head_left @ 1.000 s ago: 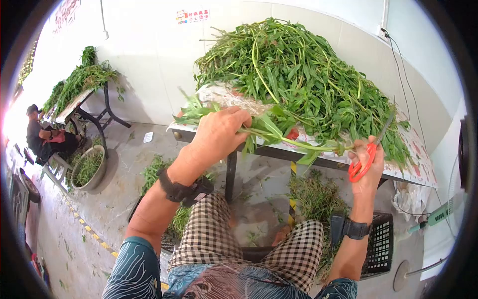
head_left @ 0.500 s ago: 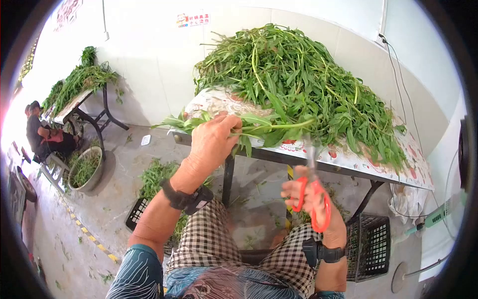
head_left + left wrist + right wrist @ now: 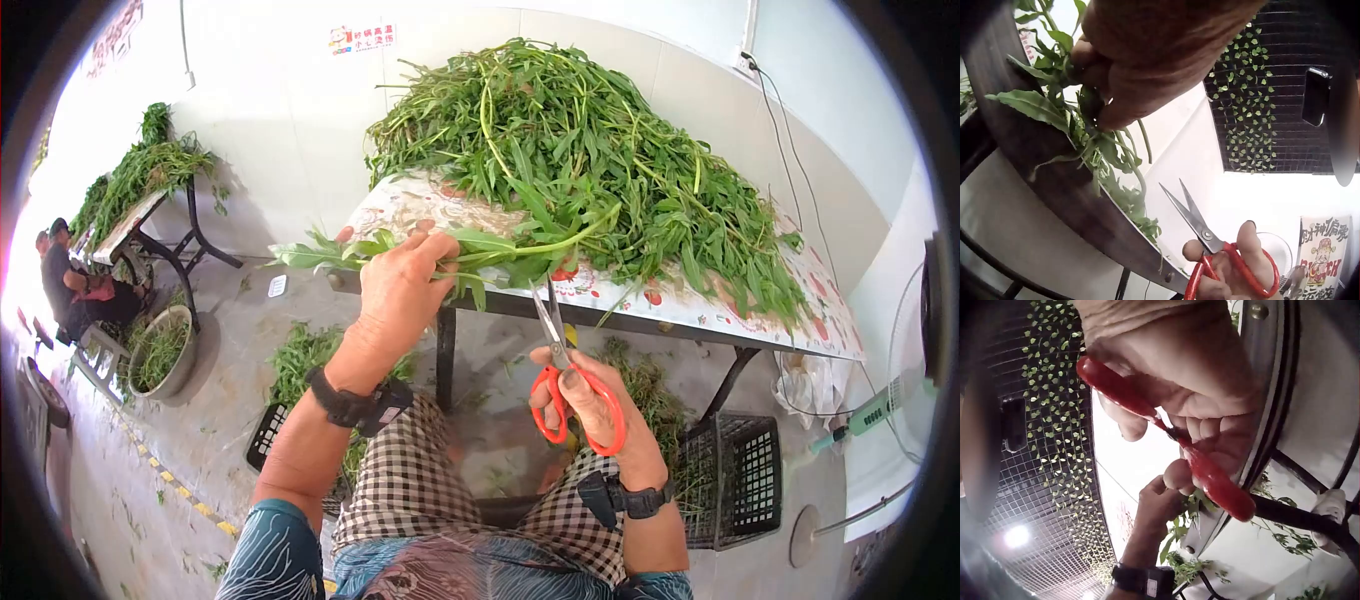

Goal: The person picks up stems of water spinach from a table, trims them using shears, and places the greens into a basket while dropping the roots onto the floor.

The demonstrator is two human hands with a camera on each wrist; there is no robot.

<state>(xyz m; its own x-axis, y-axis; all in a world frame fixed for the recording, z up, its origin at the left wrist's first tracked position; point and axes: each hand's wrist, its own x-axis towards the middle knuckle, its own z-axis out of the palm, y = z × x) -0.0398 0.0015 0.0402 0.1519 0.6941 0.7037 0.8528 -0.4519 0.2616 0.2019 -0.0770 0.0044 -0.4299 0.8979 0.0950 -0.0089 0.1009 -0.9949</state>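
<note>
My left hand (image 3: 400, 285) grips a bunch of leafy green stems (image 3: 470, 250) at the table's front edge; the leaves stick out left and the stems point right toward the heap. In the left wrist view the same bunch (image 3: 1079, 125) hangs under my curled fingers (image 3: 1122, 94). My right hand (image 3: 590, 395) holds red-handled scissors (image 3: 560, 375) below the table edge, blades pointing up and slightly parted just under the stems. The scissors (image 3: 1216, 256) show in the left wrist view too, and their red handles (image 3: 1166, 431) fill the right wrist view.
A big heap of greens (image 3: 580, 170) covers the patterned table (image 3: 690, 310). Black crates (image 3: 745, 480) and trimmings lie on the floor beneath. At far left stand another table of greens (image 3: 140, 180), a metal basin (image 3: 160, 355) and a seated person (image 3: 70, 285).
My right hand dropped from the stem ends at the table edge and came left, now holding the scissors upright under the bunch. My left hand shifted the bunch leftward.
</note>
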